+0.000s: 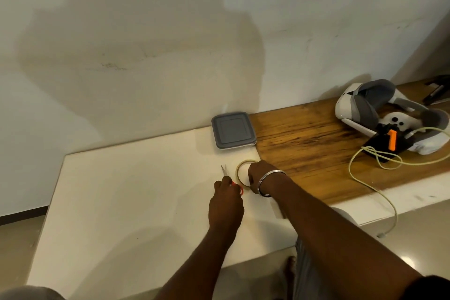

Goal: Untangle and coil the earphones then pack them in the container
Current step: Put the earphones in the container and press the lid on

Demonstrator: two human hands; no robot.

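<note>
Head: L grip (226, 198) on scissors (224, 170)

A white table top (136, 190) is met by a brown wooden top (304, 148). A ring of tape (239, 168) is laid near the seam. From it, scissors (224, 170) are seen at 9 o'clock, a grey box (232, 133) at 12, and a headset (365, 105) and yellow cable (365, 168) around 2 to 3.

One head-worn wide-angle view looks forward and down from close above the bench (126, 192), facing the wall (146, 31) behind it.
</note>
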